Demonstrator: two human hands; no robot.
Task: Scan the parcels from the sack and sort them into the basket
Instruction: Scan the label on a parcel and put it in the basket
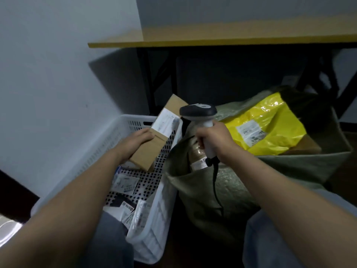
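Over the white basket [100, 151] the left hand [135, 141] grips a stiff, seemingly light cardboard parcel [154, 140], best held by its long edges, while the right hand [214, 138] clasps the scanner [201, 117] above the sack [241, 186].

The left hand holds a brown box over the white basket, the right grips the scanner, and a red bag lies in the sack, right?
Almost. The head view shows the bag in the sack is yellow, not red. The left hand holds the brown box over the white basket; the right hand grips the scanner.
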